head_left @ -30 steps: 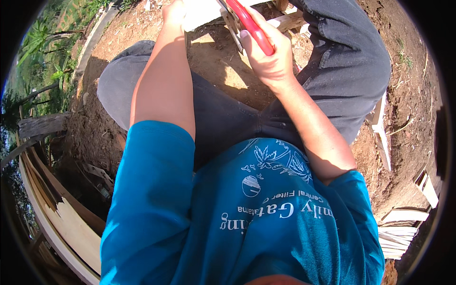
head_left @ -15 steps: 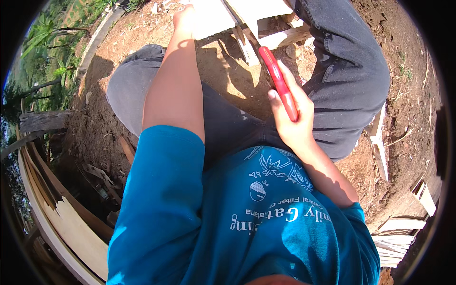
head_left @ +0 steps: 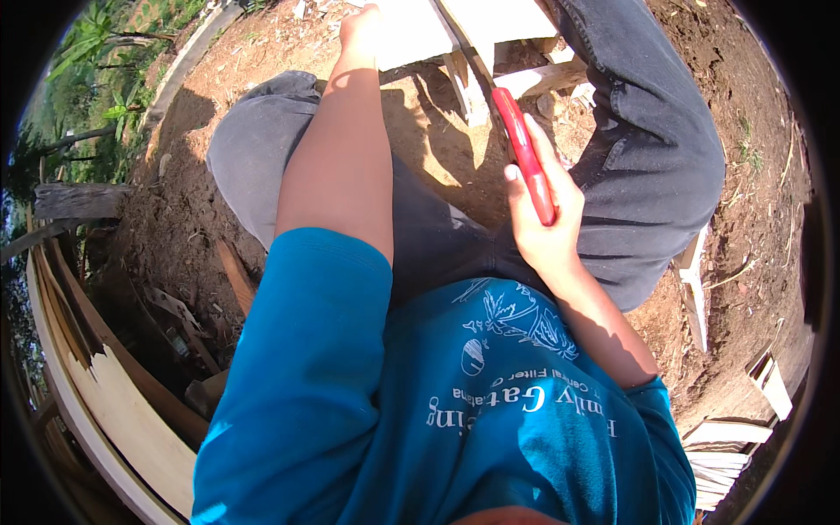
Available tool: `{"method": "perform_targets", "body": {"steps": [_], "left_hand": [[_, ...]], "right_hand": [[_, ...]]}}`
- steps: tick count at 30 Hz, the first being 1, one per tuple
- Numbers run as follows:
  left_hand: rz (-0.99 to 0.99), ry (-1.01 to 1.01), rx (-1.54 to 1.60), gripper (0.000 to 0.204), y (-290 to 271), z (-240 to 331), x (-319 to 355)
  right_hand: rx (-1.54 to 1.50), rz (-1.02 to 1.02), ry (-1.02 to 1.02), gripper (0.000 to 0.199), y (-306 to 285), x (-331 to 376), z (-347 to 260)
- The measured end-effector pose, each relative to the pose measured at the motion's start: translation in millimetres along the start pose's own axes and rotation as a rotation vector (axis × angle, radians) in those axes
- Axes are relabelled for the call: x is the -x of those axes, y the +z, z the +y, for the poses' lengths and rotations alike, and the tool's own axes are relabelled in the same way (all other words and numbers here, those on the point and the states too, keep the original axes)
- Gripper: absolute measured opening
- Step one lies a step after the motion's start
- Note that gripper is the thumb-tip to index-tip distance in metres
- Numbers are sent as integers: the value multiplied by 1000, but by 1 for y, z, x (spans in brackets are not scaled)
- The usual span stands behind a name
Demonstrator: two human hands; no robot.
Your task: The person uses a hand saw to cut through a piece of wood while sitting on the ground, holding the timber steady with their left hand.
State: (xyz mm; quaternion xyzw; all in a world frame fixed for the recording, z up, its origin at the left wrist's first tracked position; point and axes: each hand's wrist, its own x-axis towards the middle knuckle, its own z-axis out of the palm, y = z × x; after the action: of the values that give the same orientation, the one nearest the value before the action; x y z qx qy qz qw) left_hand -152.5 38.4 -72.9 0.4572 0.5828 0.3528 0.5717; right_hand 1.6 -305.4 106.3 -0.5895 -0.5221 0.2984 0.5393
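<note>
— What's the right hand [head_left: 544, 229] doing?

— Its fingers [head_left: 549, 162] are curled tight around the red handle [head_left: 525, 156] of a saw. The handle runs up from the palm, and the blade goes on toward the pale plank [head_left: 455, 26] near the top of the view. I can't make out the teeth from here.

— And the left hand [head_left: 360, 28]?

— It's stretched forward and pressed down on that same plank, near its left end. Whether those fingers are spread or closed, I cannot tell; the sun washes them out.

— Where does the plank sit?

— Low over bare dirt [head_left: 437, 131], across some pale wood pieces just beside the person's right knee [head_left: 647, 131] in dark trousers. The other knee [head_left: 254, 149] is bent out to the left.

— Anything else about?

— Curved boards [head_left: 114, 411] stacked at the lower left, and more wood scraps [head_left: 726, 446] at the lower right.
</note>
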Motion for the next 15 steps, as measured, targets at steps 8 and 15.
{"method": "perform_targets", "body": {"steps": [8,15], "left_hand": [[-113,-14,40,48,-3,6,16],[-142,-19,8,48,14,4,23]], "right_hand": [[48,53,82,51,-1,9,-3],[22,41,114,50,21,-68,33]]}}
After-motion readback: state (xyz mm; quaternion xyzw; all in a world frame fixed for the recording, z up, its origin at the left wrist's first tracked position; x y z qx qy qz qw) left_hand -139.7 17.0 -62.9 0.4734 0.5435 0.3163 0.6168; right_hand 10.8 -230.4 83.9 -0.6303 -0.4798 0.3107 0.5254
